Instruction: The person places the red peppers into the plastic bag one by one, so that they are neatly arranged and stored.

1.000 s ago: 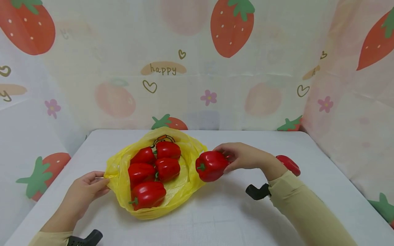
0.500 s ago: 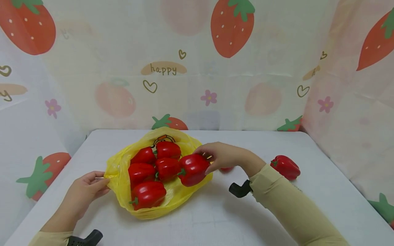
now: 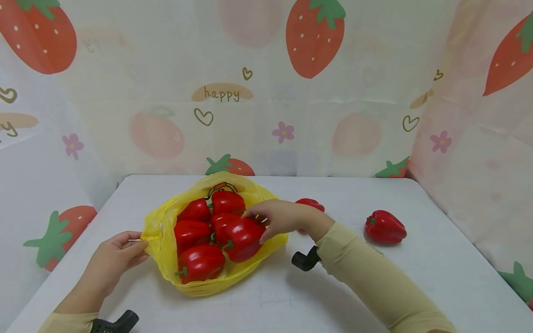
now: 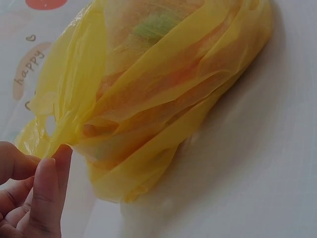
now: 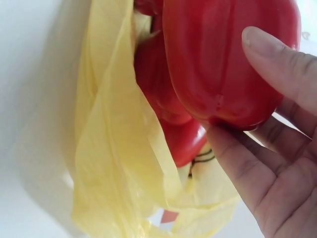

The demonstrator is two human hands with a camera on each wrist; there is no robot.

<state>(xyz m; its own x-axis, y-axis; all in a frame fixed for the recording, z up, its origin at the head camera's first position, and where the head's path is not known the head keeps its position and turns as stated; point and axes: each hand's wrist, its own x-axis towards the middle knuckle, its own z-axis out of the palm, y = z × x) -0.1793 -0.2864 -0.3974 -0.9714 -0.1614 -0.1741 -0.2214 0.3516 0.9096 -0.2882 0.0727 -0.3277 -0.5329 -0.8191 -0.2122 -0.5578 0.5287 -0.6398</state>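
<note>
A yellow plastic bag (image 3: pixel 157 226) lies on its side with its mouth open, and several red bell peppers (image 3: pixel 202 262) are inside. My left hand (image 3: pixel 116 259) pinches the left edge of the bag's rim; in the left wrist view the thumb and index finger nip the thin plastic (image 4: pixel 148 124). Over the right part of the bag's mouth, my right hand (image 3: pixel 285 218) holds another red bell pepper (image 3: pixel 246 241) with its green stem pointing left. In the right wrist view the thumb and fingers grip this pepper (image 5: pixel 223 64) from its blunt end.
Two more red bell peppers rest on the white table (image 3: pixel 333 286): one (image 3: pixel 310 202) partly hidden behind the right forearm, the other (image 3: pixel 386 227) farther right. A strawberry-print cloth (image 3: pixel 258 134) stands behind and at both sides.
My right hand has carried its pepper leftward from beside the bag to over the bag's mouth. The peppers on the right of the table have come into fuller view. The left hand stays put.
</note>
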